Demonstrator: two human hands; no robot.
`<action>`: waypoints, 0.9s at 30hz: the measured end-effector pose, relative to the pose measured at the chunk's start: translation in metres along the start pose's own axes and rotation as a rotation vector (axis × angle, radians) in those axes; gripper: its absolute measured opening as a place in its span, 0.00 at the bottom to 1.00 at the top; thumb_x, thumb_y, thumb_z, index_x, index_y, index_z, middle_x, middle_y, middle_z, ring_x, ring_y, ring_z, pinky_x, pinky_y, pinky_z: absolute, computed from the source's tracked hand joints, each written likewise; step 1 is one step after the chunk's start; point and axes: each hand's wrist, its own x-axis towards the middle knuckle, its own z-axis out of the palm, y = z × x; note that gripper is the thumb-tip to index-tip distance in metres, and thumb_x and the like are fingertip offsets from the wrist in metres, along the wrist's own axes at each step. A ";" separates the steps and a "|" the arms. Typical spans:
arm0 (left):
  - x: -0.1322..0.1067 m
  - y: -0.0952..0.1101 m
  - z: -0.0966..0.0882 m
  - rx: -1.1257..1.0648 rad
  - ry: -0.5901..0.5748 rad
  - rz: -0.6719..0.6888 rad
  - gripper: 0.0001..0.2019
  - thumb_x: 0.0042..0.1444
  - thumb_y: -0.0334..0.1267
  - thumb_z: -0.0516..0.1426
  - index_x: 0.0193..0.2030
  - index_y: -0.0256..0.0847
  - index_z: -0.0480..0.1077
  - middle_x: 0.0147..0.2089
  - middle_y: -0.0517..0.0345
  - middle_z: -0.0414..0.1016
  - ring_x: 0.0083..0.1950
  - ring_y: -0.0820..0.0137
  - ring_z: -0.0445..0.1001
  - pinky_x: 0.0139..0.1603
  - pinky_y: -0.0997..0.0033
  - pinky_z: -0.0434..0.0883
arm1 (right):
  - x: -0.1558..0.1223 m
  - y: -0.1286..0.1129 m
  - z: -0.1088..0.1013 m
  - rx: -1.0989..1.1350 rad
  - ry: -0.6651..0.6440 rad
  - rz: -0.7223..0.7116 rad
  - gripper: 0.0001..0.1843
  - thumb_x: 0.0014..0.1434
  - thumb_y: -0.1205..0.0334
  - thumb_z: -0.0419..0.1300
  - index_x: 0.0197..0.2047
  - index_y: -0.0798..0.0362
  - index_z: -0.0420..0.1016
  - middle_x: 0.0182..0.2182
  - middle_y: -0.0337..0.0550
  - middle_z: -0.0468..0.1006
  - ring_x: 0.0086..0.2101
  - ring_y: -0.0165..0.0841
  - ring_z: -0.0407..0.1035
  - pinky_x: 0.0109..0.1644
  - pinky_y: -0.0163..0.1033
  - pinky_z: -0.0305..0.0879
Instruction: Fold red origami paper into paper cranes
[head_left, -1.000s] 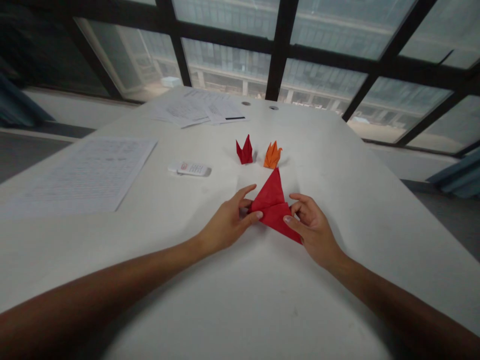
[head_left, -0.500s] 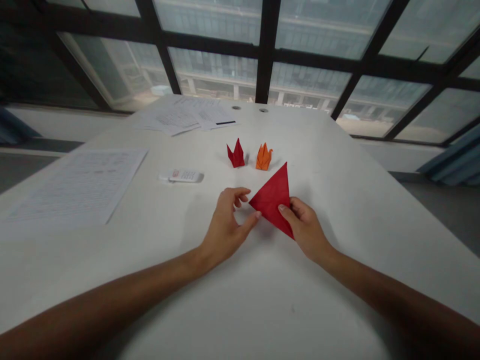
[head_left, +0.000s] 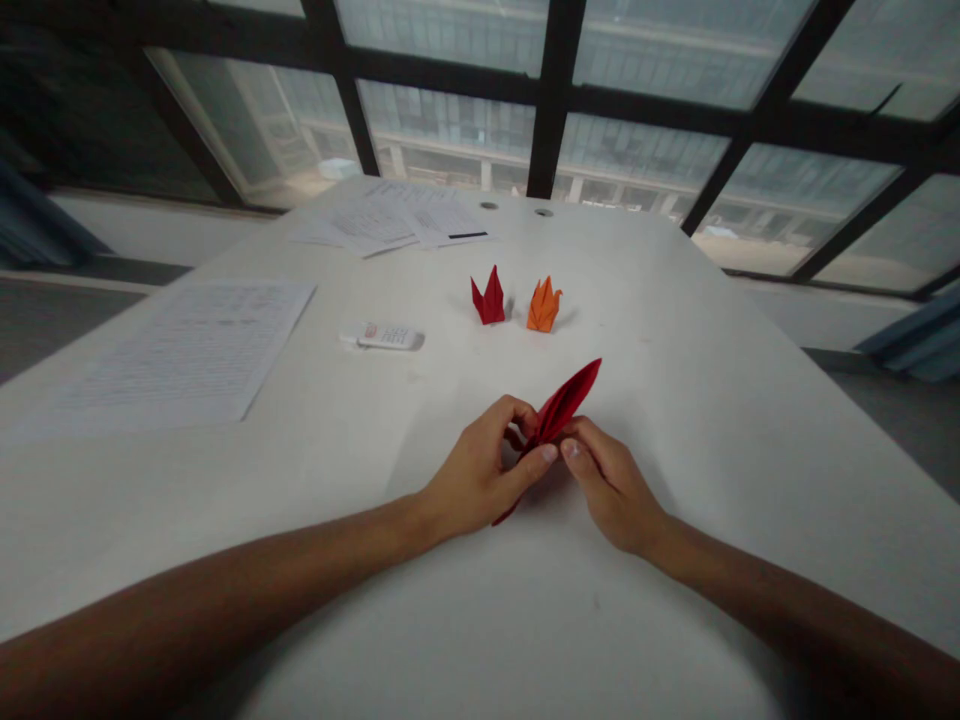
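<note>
On the white table, between the left hand and right hand, the single red paper now stands nearly edge-on; half a second ago its flat face showed. Its layers gape, so work seems to be between them. The left fingers pinch it; the right fingers sit narrow at its edge, grip unclear. Counts: far papers, overlapped past counting; one near printed sheet, perhaps stacked; one white tube; two folded figures, red and orange.

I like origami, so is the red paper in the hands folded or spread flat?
Folded. The red paper, in the left hand, shows layered edges meeting at a narrow tip.
</note>
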 end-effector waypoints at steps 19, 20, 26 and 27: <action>-0.002 -0.004 0.001 -0.026 -0.083 0.057 0.07 0.71 0.36 0.52 0.53 0.42 0.64 0.44 0.57 0.72 0.42 0.71 0.74 0.44 0.69 0.75 | 0.004 0.004 -0.005 -0.015 0.034 0.131 0.19 0.74 0.46 0.51 0.35 0.50 0.68 0.29 0.37 0.67 0.33 0.34 0.61 0.37 0.39 0.59; -0.002 -0.004 0.001 -0.026 -0.078 0.067 0.10 0.71 0.35 0.51 0.57 0.42 0.63 0.44 0.57 0.72 0.42 0.71 0.75 0.45 0.69 0.75 | 0.005 0.004 -0.005 -0.009 0.033 0.135 0.19 0.74 0.47 0.51 0.36 0.50 0.69 0.30 0.37 0.68 0.33 0.34 0.62 0.38 0.39 0.59; -0.002 -0.005 0.001 -0.035 -0.104 0.072 0.16 0.71 0.36 0.51 0.63 0.45 0.61 0.43 0.58 0.72 0.39 0.72 0.74 0.41 0.72 0.74 | 0.006 0.005 -0.004 -0.009 0.039 0.135 0.17 0.74 0.48 0.52 0.38 0.50 0.72 0.31 0.37 0.70 0.33 0.34 0.63 0.39 0.39 0.60; -0.001 -0.005 0.001 -0.047 -0.113 0.059 0.15 0.71 0.38 0.52 0.62 0.44 0.61 0.42 0.59 0.73 0.39 0.72 0.74 0.41 0.72 0.73 | 0.006 0.005 -0.004 -0.016 0.037 0.129 0.17 0.73 0.49 0.52 0.38 0.50 0.72 0.30 0.37 0.70 0.33 0.34 0.64 0.38 0.39 0.61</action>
